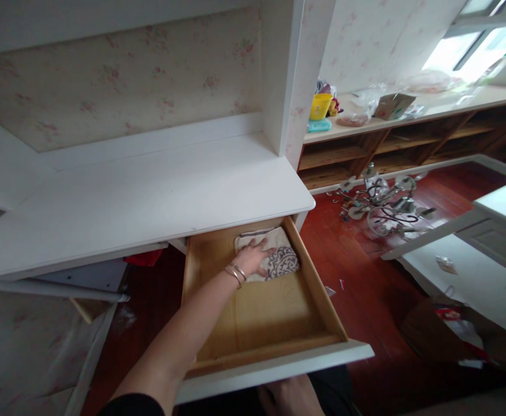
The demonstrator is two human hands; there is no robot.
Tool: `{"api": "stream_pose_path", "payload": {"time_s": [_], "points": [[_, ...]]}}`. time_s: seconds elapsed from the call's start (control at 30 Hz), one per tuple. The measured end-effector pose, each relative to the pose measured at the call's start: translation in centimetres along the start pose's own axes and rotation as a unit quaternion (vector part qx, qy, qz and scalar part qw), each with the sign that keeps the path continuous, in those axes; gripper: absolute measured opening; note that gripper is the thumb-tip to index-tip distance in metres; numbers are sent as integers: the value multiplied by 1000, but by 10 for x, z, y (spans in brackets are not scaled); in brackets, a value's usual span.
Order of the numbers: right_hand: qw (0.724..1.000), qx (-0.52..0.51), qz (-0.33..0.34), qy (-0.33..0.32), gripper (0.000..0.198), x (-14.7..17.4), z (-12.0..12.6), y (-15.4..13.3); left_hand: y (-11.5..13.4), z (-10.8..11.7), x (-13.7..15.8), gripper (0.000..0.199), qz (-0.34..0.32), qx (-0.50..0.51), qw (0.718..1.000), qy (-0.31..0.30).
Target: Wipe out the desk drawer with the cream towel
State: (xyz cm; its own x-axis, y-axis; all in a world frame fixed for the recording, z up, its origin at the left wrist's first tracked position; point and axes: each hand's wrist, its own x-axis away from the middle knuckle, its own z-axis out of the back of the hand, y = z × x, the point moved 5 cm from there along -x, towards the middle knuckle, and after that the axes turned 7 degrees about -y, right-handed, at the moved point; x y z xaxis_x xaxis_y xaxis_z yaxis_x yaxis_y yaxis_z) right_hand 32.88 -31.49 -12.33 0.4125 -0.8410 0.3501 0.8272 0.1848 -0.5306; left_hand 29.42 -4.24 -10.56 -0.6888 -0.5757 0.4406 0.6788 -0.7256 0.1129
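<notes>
inside the pulled-out drawer (274, 309), at its far end, the folded cloth (281, 260) already lies; the drawer stands open. the left hand (253, 257) touches this cloth, its grip spread wide. the right hand (294, 396) is partly hidden below, so its grip i cannot tell.

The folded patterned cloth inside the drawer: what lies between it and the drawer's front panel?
The head view shows bare drawer bottom between the folded cloth and the front panel; the left forearm crosses above its left part.
</notes>
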Motion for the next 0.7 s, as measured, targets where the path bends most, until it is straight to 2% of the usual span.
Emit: {"api": "stream_pose_path", "payload": {"time_s": [0.1, 0.23, 0.37, 0.47, 0.7], "points": [[1000, -3, -3, -6, 23, 0, 0, 0, 13, 6, -15, 93, 14, -12, 1000, 5], [1000, -14, -14, -15, 23, 0, 0, 1, 18, 8, -14, 92, 14, -20, 1000, 10], [1000, -25, -8, -12, 25, 2, 5, -2, 22, 2, -1, 93, 6, -27, 1000, 5], [999, -37, 4, 5, 28, 3, 10, -4, 33, -4, 12, 96, -23, -34, 999, -6], [999, -40, -1, 2, 29, 2, 6, -3, 83, -28, 47, 90, -107, -45, 993, -28]]}}
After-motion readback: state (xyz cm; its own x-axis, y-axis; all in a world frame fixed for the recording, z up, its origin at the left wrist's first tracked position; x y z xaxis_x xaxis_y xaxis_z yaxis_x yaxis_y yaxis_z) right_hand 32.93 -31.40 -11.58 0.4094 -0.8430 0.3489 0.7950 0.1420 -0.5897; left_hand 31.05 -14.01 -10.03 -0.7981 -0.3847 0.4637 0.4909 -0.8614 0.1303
